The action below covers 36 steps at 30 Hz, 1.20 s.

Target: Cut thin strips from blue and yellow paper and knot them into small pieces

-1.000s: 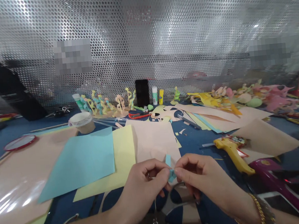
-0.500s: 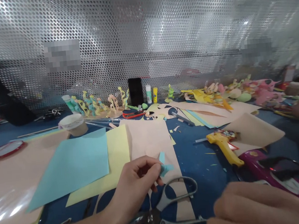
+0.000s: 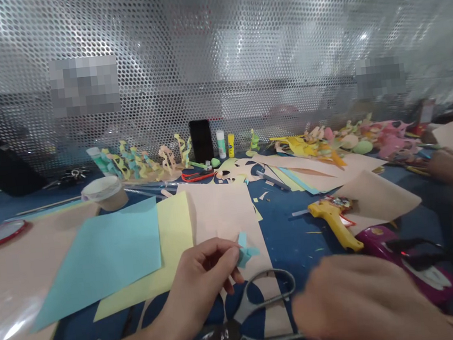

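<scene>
My left hand point(image 3: 210, 270) is closed, thumb and forefinger pinching a small piece of light blue paper point(image 3: 247, 252) with several short arms. Below that hand, scissors point(image 3: 246, 310) with grey handles lie on the table, over a strip of beige paper. My right hand point(image 3: 355, 299) is smeared by motion beside the scissors' handles, at lower right. Its fingers look curled; anything inside them is hidden.
Blue point(image 3: 110, 250) and yellow sheets point(image 3: 176, 233) lie to the left. A yellow glue gun point(image 3: 335, 221) and a purple device point(image 3: 420, 269) are on the right. Small paper figures point(image 3: 129, 160) and a phone point(image 3: 202, 140) stand behind. Another person's hand point(image 3: 450, 164) is at far right.
My right hand has moved left and slightly up, nearer the scissors' handles. My left hand keeps its pinch on the blue paper piece. The whole view has shifted slightly.
</scene>
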{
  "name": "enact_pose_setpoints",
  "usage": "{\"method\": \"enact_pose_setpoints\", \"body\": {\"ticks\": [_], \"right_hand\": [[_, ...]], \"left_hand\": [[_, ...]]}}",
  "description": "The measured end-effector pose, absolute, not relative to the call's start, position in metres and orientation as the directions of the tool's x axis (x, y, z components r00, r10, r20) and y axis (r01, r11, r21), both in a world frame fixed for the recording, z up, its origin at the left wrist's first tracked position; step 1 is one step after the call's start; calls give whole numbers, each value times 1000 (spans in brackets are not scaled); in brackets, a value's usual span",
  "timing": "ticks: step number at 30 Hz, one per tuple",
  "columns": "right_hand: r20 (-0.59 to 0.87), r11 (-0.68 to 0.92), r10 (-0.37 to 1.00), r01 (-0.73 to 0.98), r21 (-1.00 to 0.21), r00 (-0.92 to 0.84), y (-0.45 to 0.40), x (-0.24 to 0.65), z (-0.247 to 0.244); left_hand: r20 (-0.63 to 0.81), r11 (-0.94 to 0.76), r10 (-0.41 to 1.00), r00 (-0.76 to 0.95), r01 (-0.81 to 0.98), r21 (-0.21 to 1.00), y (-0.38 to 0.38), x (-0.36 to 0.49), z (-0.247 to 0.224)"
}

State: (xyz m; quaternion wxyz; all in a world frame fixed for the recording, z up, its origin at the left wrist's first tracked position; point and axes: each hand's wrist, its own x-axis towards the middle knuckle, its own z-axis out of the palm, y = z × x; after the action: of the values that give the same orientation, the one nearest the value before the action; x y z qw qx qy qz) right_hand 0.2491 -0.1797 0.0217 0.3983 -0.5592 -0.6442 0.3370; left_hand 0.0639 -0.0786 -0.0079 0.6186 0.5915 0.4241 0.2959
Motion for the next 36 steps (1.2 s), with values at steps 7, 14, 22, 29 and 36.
{"method": "enact_pose_setpoints", "body": {"ticks": [7, 14, 22, 29, 36], "right_hand": [[-12, 26, 997, 479, -878, -75, -126, 241, 1], [-169, -143, 983, 277, -950, -73, -126, 244, -8], [-198, -183, 976, 154, -971, -89, -124, 243, -13], [-197, -173, 976, 213, -962, -95, -126, 242, -11], [-215, -192, 973, 218, -957, -86, -126, 241, -12]], "left_hand": [[-169, 100, 855, 490, 166, 981, -76, 65, -16], [-181, 134, 824, 537, 124, 983, -79, 65, -16], [-203, 196, 802, 562, 74, 978, -84, 69, -15], [-180, 181, 810, 558, 53, 982, -82, 70, -15], [-157, 151, 818, 554, 56, 987, -84, 69, -16]]}}
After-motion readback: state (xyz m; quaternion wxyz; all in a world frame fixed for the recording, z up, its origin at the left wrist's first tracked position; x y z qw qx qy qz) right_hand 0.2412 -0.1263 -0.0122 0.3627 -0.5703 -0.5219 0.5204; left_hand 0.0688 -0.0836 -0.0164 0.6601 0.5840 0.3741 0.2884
